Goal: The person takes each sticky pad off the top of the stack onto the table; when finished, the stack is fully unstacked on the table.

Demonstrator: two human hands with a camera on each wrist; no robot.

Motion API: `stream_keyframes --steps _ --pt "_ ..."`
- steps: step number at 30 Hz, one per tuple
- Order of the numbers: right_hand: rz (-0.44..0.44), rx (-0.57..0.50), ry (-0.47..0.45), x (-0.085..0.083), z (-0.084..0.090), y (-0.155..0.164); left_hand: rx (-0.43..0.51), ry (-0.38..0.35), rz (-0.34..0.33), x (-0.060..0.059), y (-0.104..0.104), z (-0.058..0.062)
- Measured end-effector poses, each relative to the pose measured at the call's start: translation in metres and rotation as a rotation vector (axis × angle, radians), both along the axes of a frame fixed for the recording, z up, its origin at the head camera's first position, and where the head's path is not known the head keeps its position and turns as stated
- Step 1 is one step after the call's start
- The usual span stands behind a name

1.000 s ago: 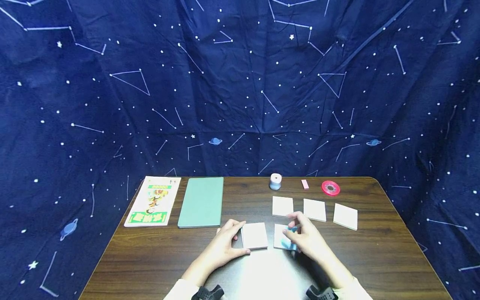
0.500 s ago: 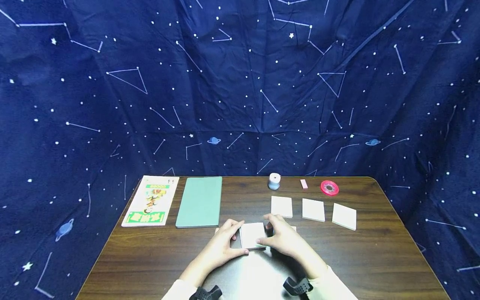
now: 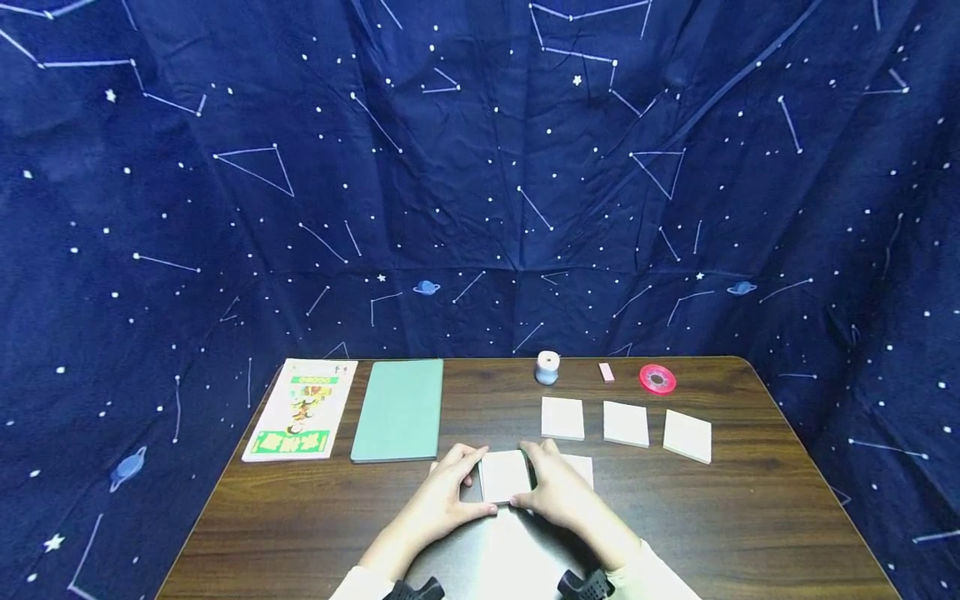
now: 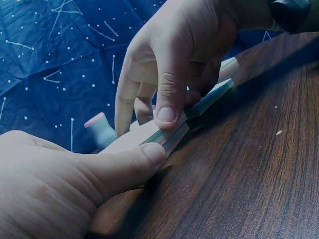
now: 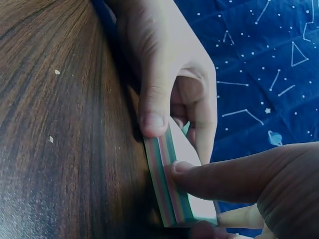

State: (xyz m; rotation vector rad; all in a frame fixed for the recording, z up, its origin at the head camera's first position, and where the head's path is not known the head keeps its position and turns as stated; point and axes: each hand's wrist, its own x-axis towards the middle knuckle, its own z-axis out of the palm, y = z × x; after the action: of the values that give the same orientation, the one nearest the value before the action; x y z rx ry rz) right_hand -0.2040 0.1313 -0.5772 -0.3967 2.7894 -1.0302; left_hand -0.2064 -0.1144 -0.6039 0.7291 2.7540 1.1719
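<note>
A stack of square sticky note pads [image 3: 506,477] lies between my two hands near the front of the table. Its top is white, and striped pink, green and yellow edges [image 5: 164,174] show in the right wrist view. My left hand [image 3: 447,486] grips it from the left, thumb [image 4: 152,154] at the near edge and fingers towards the far side. From the right, my right hand [image 3: 558,489] holds it with thumb at the near corner and fingers at the far corner. Beneath that hand another pad [image 3: 583,468] is partly hidden.
Farther back lie three white pads, left [image 3: 562,418], middle [image 3: 626,424] and right [image 3: 687,436]. Behind them are a white-and-blue spool [image 3: 547,367], a small pink block [image 3: 607,372] and a red ring-shaped roll [image 3: 657,379]. A green notebook [image 3: 398,410] and a picture book [image 3: 302,410] lie left.
My right hand has moved left from over the pad on the right, bringing a blue-edged pad to the stack, and now grips there. My left hand has kept its hold.
</note>
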Motion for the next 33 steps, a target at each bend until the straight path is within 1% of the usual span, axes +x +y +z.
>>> stream_keyframes --steps 4,12,17,25,33 --pt "0.002 -0.007 -0.007 0.0014 0.0012 -0.0018 0.003 -0.007 0.005 0.0018 -0.0015 0.0016" --pt "-0.013 -0.023 0.057 0.0021 -0.0028 -0.0005 0.004 0.014 -0.003 0.0033 -0.0021 0.0015" --pt "-0.022 -0.031 0.057 0.0031 -0.0017 -0.0004 0.004 0.031 -0.007 0.0033 -0.0017 0.0004" --pt "-0.042 -0.027 0.066 0.0027 -0.0010 0.0010 0.016 -0.005 -0.008 0.0026 -0.0016 -0.0014" --pt "-0.061 -0.029 0.123 0.0025 0.0040 0.0013 0.014 0.010 -0.001 0.0007 0.0003 -0.0002"
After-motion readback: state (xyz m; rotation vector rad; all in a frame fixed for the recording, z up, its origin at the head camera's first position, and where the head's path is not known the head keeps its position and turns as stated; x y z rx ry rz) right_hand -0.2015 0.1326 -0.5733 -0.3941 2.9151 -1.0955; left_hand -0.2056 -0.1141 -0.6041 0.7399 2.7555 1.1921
